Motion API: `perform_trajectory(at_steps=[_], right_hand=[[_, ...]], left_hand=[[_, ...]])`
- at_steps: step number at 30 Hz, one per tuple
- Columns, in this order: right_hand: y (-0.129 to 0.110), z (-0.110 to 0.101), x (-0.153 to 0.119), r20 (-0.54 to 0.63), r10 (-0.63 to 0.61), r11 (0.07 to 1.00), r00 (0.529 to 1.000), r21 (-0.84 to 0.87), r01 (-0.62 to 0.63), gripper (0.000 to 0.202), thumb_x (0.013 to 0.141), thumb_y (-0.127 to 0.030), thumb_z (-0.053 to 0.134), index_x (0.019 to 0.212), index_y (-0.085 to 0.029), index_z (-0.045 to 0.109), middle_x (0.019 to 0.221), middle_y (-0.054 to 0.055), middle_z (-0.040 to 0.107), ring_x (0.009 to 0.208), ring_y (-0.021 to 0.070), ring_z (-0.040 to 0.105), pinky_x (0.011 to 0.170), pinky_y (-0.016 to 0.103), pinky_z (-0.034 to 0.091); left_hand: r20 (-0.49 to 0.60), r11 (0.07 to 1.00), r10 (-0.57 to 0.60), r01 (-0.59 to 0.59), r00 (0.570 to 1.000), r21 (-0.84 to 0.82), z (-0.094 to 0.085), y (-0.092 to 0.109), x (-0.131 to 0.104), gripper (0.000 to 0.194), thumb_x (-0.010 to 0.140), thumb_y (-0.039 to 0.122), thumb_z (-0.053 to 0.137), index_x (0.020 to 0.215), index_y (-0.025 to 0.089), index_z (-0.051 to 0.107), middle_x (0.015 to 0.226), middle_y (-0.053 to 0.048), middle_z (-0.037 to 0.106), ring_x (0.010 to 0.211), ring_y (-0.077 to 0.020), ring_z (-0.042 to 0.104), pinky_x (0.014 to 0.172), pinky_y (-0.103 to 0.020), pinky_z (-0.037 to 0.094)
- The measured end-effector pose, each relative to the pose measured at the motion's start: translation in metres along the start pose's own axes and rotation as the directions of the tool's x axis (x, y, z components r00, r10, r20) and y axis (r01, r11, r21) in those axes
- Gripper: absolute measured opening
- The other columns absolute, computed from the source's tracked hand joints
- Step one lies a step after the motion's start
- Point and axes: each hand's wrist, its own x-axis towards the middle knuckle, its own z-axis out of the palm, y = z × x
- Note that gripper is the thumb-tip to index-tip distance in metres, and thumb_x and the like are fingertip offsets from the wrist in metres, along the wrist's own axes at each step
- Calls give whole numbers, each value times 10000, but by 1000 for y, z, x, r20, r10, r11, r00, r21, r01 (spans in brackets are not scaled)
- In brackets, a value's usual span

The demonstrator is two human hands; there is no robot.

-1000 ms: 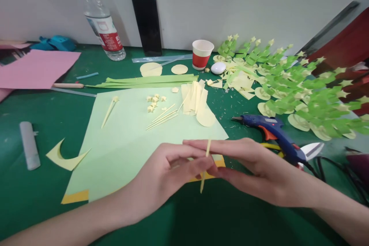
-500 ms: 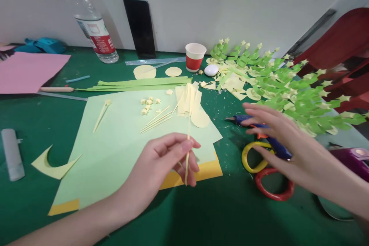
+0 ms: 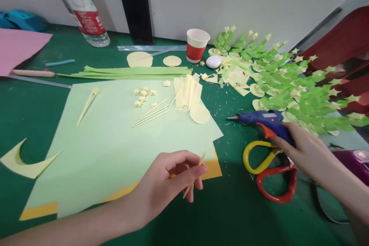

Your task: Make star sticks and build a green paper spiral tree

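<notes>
My left hand (image 3: 173, 177) pinches a thin pale stick (image 3: 203, 157) between thumb and fingers, tilted over the front edge of the green paper. At the right, my right hand (image 3: 308, 150) closes around the handle of a blue glue gun (image 3: 253, 117) with an orange trigger, its nozzle pointing left on the table. Scissors (image 3: 276, 200) with one yellow and one red loop lie just beneath that hand. Several thin sticks (image 3: 151, 117) and small folded paper stars (image 3: 141, 99) rest on the pale green paper (image 3: 115, 142). A star-topped stick (image 3: 86, 108) lies at the paper's left.
Pale yellow paper strips (image 3: 187, 92) and green strips (image 3: 129, 72) lie behind. A paper cup (image 3: 196, 52), a bottle (image 3: 89, 23) and a phone (image 3: 135, 7) stand along the wall. Green paper sprigs with stars (image 3: 300, 88) fill the right side; a curved yellow scrap (image 3: 29, 167) lies left.
My right hand has gone from hovering open over the glue gun to gripping its handle. My left hand, with the stick, has come slightly nearer and lower. The view has shifted.
</notes>
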Motion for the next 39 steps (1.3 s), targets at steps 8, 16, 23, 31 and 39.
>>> perform_trajectory(at_steps=[8,16,23,31,39], right_hand=[[-15,-18,-10,-110,216,849,970,512,-131,237,693,-340,590,884,-290,457,701,29,556,614,203,542,521,322,437],[-38,-11,-8,-43,298,867,954,430,-251,513,505,-555,694,872,-279,464,735,39,580,633,225,550,531,345,470],[-29,-6,18,119,323,945,939,18,-327,414,674,-525,591,842,-223,363,626,49,521,614,270,547,545,364,428],[-30,-9,-7,-360,-239,971,902,-83,224,336,806,-528,438,910,-230,555,974,126,570,913,292,554,713,406,459],[-104,-18,-11,2,-384,610,923,751,252,55,722,-281,591,698,-245,625,701,3,644,634,133,580,486,201,468]], left_hand=[[-71,998,27,-31,997,-56,1,-5,-1,138,729,260,567,618,177,576,493,58,536,409,-65,446,437,-181,329],[-56,999,-40,39,998,-26,-3,-1,-1,140,722,288,588,629,184,582,472,64,504,399,-59,409,413,-170,316],[-65,999,-34,33,997,-20,-3,-2,-1,134,717,284,588,625,187,599,461,58,495,404,-74,414,401,-178,314],[-43,1000,1,-1,999,-10,-3,-5,-2,149,745,281,555,639,185,599,458,61,499,401,-60,409,395,-159,303],[-42,999,45,-44,998,24,-2,-7,1,174,752,296,543,639,183,610,430,61,476,381,-63,384,375,-171,273]])
